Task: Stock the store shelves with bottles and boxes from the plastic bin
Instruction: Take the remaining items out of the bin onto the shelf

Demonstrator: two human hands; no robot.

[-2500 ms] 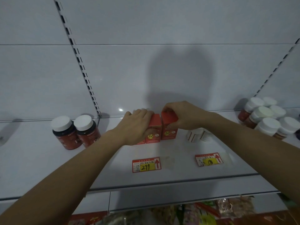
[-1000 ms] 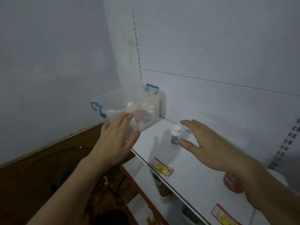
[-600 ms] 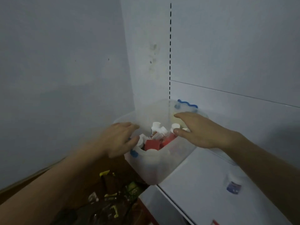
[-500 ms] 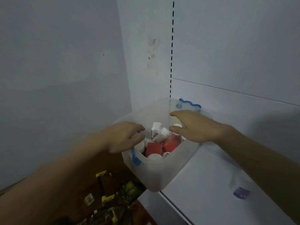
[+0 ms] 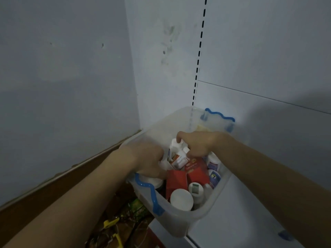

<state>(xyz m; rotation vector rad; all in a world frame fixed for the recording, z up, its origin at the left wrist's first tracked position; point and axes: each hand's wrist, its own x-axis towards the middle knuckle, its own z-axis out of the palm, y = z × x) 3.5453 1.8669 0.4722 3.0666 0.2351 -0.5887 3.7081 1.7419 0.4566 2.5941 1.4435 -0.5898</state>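
Both hands in plastic bin [image 5: 180, 222]. R hand [image 5: 198, 144] fingers curled round white bottle [image 5: 174, 149]; L hand [image 5: 148, 160] fingers hidden, grip can't tell.

white shelf [image 5: 238, 224], clear plastic bin [image 5: 175, 224] on its left end

Two bare forearms, no sleeves in view, left hand [image 5: 148, 161] and right hand [image 5: 198, 144] without gloves, rings or watch
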